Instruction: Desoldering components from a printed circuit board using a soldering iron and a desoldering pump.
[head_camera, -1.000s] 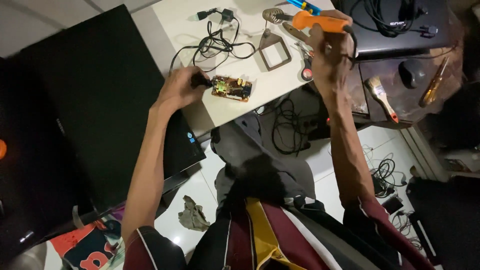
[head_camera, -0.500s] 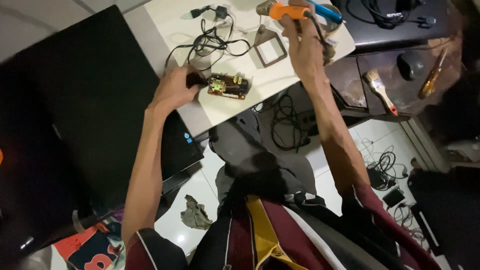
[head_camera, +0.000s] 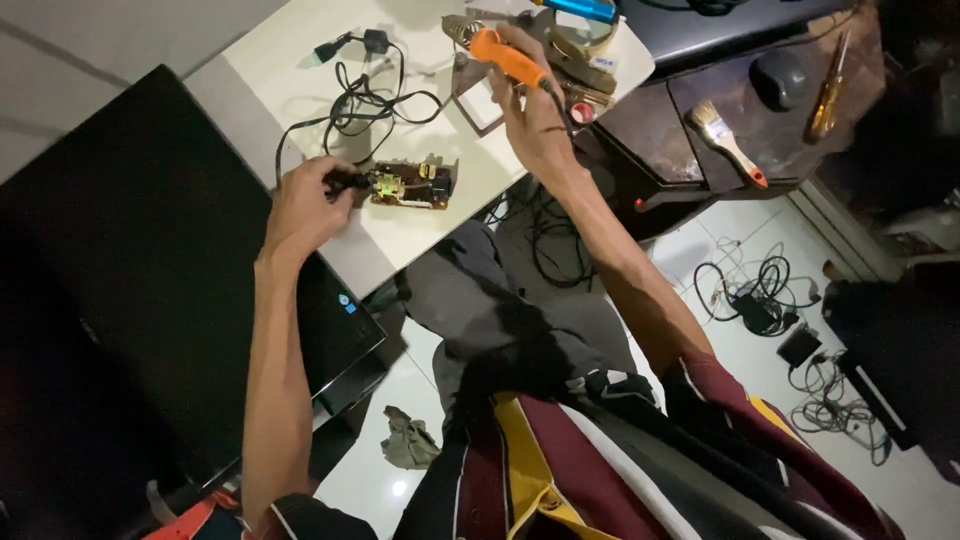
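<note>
The left hand (head_camera: 305, 205) pinches the near end of a small brown circuit board (head_camera: 412, 185), while the right hand (head_camera: 532, 115) grips an orange-handled soldering iron (head_camera: 505, 57) beyond it.

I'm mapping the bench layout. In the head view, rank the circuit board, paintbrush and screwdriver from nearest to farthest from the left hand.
1. Circuit board: beside the left hand, on the white table.
2. Paintbrush: far right, on the dark surface.
3. Screwdriver: farther right still.

Brown circuit board (head_camera: 412, 185) is lying flat on the white table. Orange-handled soldering iron (head_camera: 503, 58) is sitting tilted, above the board.
</note>
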